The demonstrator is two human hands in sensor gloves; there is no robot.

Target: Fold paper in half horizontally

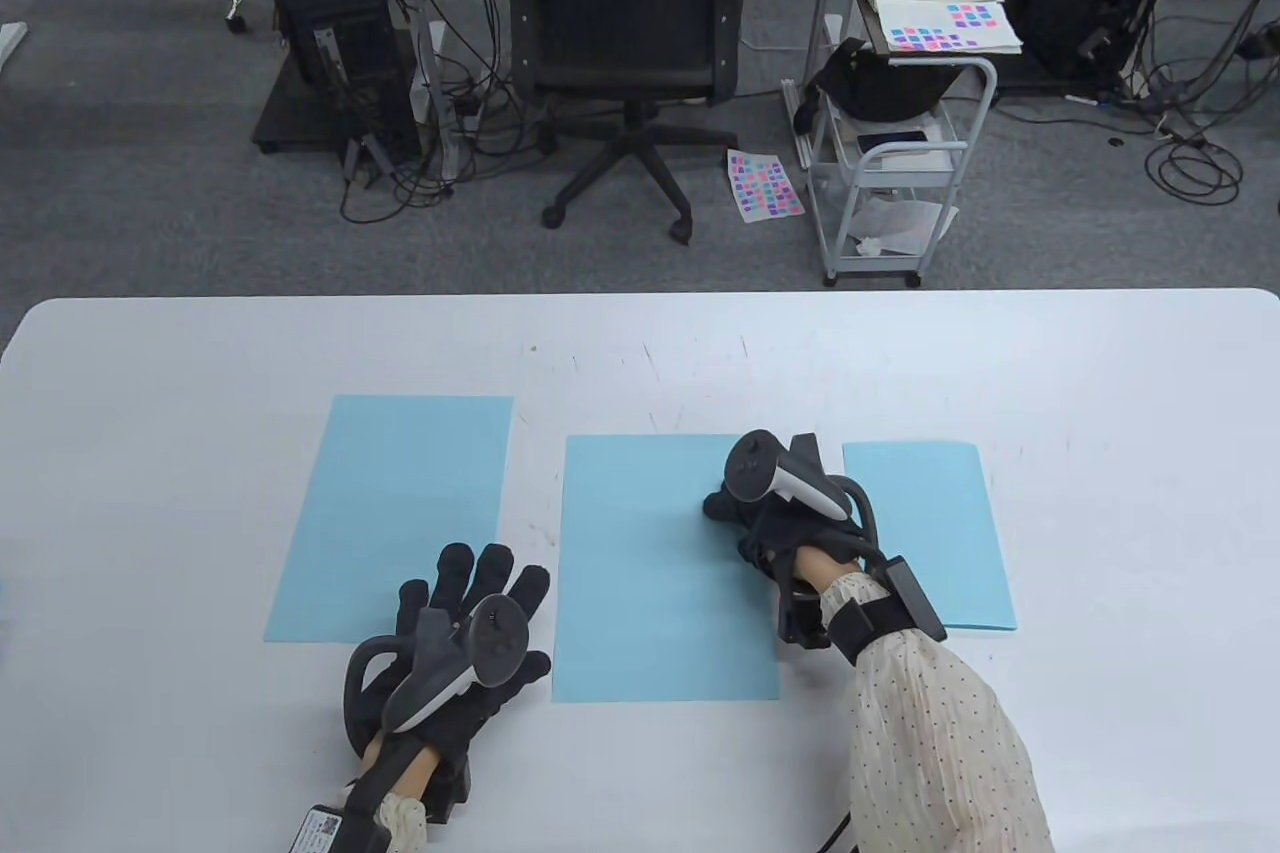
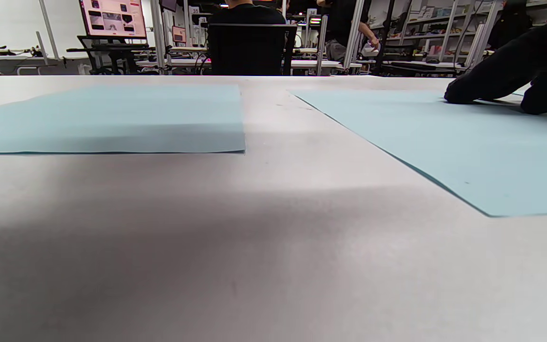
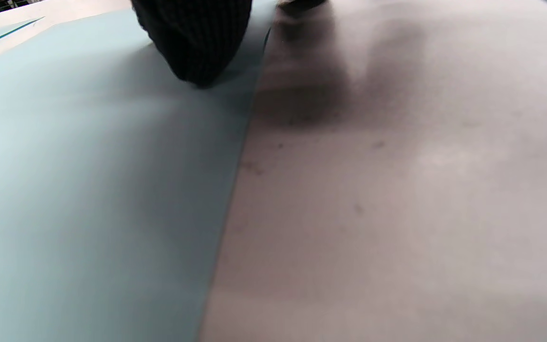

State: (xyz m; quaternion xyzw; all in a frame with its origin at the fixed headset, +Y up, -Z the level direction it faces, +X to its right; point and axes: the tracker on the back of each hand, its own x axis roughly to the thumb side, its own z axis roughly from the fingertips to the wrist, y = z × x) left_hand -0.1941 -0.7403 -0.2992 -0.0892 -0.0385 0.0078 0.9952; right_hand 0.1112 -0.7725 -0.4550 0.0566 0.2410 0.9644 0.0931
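Three paper sheets side by side on a table, one hand on each of two.

On the table [image 1: 150,413]: left sheet [image 1: 400,503], middle sheet [image 1: 640,593] just beside it, right sheet [image 1: 940,533] beyond a gap. Left hand [image 1: 470,623] flat over the left sheet's near right corner; right hand [image 1: 770,513] on the middle sheet's right edge, toward its far end. Behind the table, a chair [image 1: 625,23], with a cart [image 1: 890,163] to its right.

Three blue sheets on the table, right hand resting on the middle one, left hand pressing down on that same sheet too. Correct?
Not quite. The left hand lies spread on the table, overlapping only the left sheet, as the table view shows. The right hand does rest on the middle sheet.
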